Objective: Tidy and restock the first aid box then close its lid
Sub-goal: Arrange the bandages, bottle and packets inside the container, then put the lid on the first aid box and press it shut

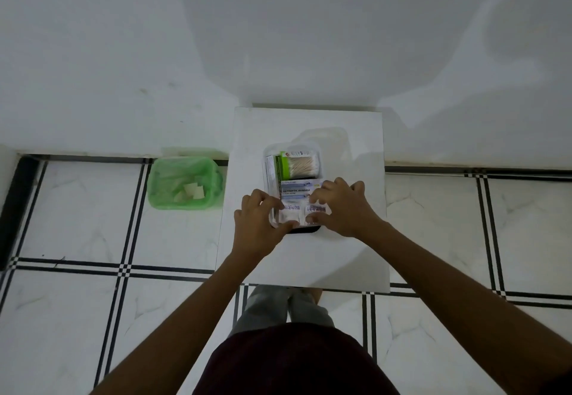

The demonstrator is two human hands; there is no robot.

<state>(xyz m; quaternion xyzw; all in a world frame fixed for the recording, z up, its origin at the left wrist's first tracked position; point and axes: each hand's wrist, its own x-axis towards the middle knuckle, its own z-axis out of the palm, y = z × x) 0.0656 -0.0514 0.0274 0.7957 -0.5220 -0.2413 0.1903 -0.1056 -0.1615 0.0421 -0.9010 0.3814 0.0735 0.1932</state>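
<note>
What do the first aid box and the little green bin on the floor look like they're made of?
First aid box: likely clear, glossy plastic, since the packets inside show through its wall; its black near edge looks like opaque plastic. Green bin: probably rigid plastic, lined with a thin, crinkled translucent green bag that lets pale scraps show through.

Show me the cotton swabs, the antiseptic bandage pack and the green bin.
cotton swabs [302, 165], head view, middle of the bundle.
antiseptic bandage pack [296, 190], head view, printed label.
green bin [213, 178], head view, right rim.
</note>
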